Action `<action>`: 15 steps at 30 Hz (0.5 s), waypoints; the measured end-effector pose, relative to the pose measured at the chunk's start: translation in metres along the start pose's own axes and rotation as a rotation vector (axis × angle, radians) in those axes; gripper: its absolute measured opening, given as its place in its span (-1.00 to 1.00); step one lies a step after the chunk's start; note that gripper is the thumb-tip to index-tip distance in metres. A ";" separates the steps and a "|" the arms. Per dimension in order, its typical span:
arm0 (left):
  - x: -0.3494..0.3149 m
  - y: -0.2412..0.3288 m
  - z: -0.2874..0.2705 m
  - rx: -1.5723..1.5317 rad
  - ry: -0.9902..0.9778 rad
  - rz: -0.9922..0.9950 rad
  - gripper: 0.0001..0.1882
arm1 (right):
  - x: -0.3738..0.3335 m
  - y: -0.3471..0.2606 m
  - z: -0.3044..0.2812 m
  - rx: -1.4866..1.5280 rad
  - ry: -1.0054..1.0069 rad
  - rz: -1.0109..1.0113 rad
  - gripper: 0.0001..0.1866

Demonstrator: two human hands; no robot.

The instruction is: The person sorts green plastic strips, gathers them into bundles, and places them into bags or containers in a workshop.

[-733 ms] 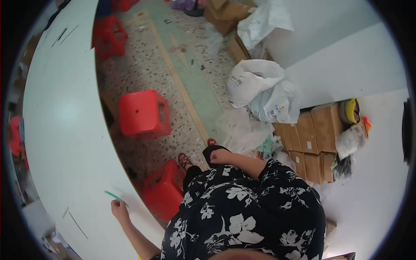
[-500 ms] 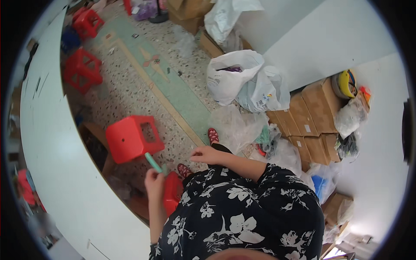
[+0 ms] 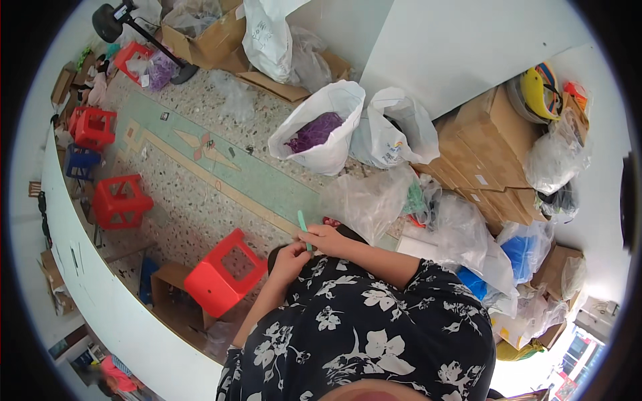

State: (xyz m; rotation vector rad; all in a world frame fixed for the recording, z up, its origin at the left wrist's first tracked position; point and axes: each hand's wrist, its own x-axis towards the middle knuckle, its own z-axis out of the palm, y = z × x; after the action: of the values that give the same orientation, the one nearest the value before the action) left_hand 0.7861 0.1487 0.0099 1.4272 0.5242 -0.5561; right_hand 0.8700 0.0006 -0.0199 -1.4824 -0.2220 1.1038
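In front of my waist, my left hand [image 3: 290, 260] and my right hand [image 3: 324, 239] have come together around a slim mint-green stick-shaped thing [image 3: 302, 221]. Its upper end sticks out beyond my right fingers, and its lower end shows between the two hands. Whether it is a cutter, a pen or something else I cannot make out. The left fingers are closed at its lower end; the right fingers close around its middle.
A red plastic stool [image 3: 217, 281] stands left of my hands, beside the long white table [image 3: 87, 294]. A white bag [image 3: 334, 127] with purple stuff, clear plastic bags [image 3: 371, 200] and stacked cardboard boxes [image 3: 491, 147] lie ahead and right. A black fan [image 3: 157, 43] stands far left.
My left hand has moved right and brought the green thing from beside the stool to my right hand, which now grips it too. The view has shifted, showing more of the room ahead.
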 end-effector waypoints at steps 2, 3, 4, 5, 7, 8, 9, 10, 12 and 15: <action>0.019 0.014 -0.013 0.105 -0.017 0.031 -0.86 | 0.023 -0.015 -0.008 0.212 0.042 -0.046 -0.67; 0.029 0.020 -0.020 0.157 -0.029 0.046 -0.85 | 0.034 -0.028 -0.012 0.318 0.065 -0.068 -0.66; 0.040 0.028 -0.030 0.222 -0.055 -0.011 -0.82 | 0.043 -0.044 -0.019 0.221 0.176 -0.094 -0.65; 0.053 0.035 -0.041 0.244 -0.078 0.016 -0.80 | 0.054 -0.056 -0.025 0.379 0.230 -0.049 -0.65; 0.081 0.044 -0.065 0.292 -0.133 0.071 -0.78 | 0.079 -0.071 -0.035 0.701 0.347 0.040 -0.67; 0.094 0.055 -0.078 0.397 -0.159 0.130 -0.76 | 0.092 -0.074 -0.043 0.794 0.372 0.032 -0.68; 0.106 0.066 -0.093 0.413 -0.185 0.110 -0.74 | 0.106 -0.077 -0.051 0.887 0.400 0.018 -0.69; 0.118 0.076 -0.110 0.429 -0.210 0.090 -0.73 | 0.121 -0.080 -0.054 0.980 0.428 0.003 -0.70; 0.138 0.097 -0.138 0.472 -0.263 0.097 -0.71 | 0.144 -0.089 -0.054 1.063 0.514 0.022 -0.71; 0.161 0.118 -0.190 0.547 -0.304 0.120 -0.71 | 0.178 -0.107 -0.035 1.097 0.565 0.059 -0.74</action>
State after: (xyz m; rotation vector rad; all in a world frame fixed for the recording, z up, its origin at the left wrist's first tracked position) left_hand 0.9840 0.3389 -0.0174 1.8313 0.0353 -0.8437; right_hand 1.0365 0.1286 -0.0222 -0.7271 0.7269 0.6032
